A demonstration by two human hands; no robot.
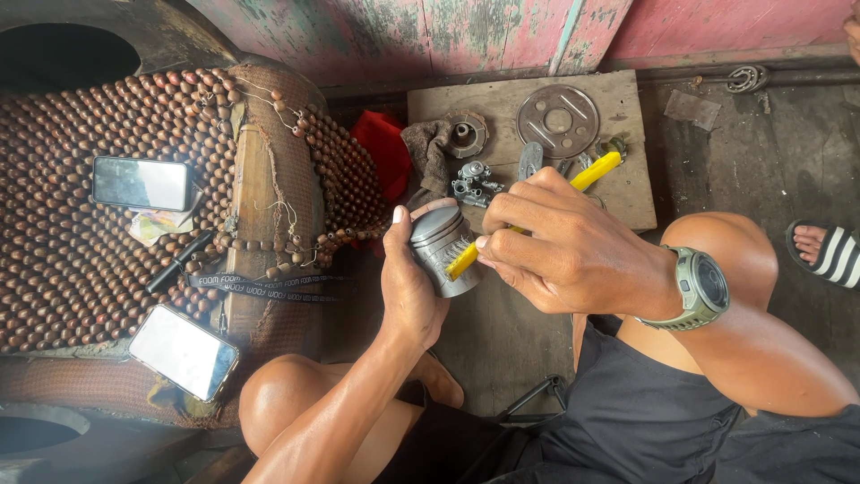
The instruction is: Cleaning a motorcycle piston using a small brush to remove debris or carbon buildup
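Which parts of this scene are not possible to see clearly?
Head view only:
- Yellow brush: bristle end hidden against the piston.
- Piston's far side: covered by the left hand.
- Right hand palm: turned away.
- Sandalled foot: cut by the right edge.
- Small metal parts: too small.

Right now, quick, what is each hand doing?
Left hand: closed around a grey metal piston, holding it up.
Right hand: closed on a yellow-handled brush, its bristle end against the piston.
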